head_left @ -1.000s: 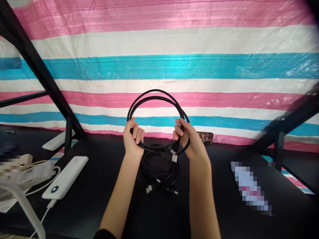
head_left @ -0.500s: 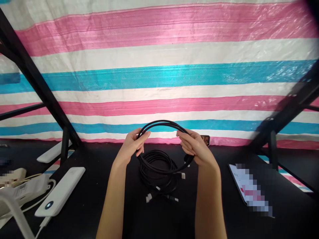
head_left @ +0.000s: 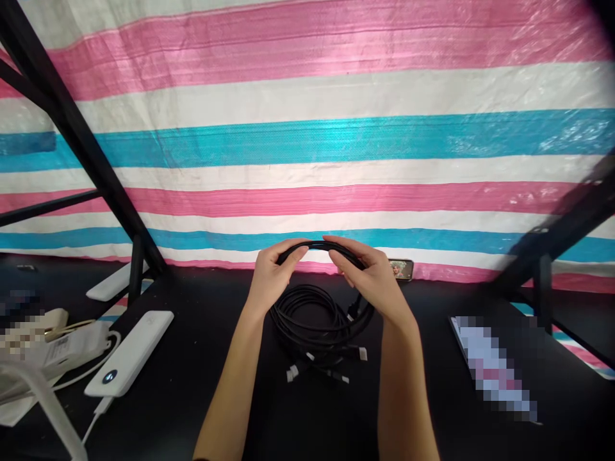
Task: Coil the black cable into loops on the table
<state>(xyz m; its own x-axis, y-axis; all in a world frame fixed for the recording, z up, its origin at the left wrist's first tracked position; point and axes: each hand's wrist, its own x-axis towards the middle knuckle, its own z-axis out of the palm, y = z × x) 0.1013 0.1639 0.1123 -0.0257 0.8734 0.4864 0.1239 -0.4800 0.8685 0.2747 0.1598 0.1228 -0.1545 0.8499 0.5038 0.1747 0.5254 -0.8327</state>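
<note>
Between my hands a looped black cable [head_left: 317,245] is held up, its strands bunched together at the top. My left hand [head_left: 278,272] grips the left side of the loop, thumb on the near side. My right hand [head_left: 362,272] grips the right side in the same way. The lower part of the loop hangs in front of a coil of black cables [head_left: 307,291] lying on the table. White-capped plugs [head_left: 292,372] stick out at the near side of the coil. One more plug [head_left: 354,310] shows just below my right hand.
On the black table [head_left: 192,384], a white power bank [head_left: 132,355] with a plugged-in cord lies left, near a white power strip [head_left: 72,352]. A phone [head_left: 401,269] lies at the back, a blurred flat device [head_left: 490,365] at right. Black frame bars [head_left: 91,153] slant up before striped sheeting.
My hands have come closer together along the top of the cable loop. The strands there are now squeezed into a tighter bundle, and the arch is flatter and lower. The view has shifted slightly.
</note>
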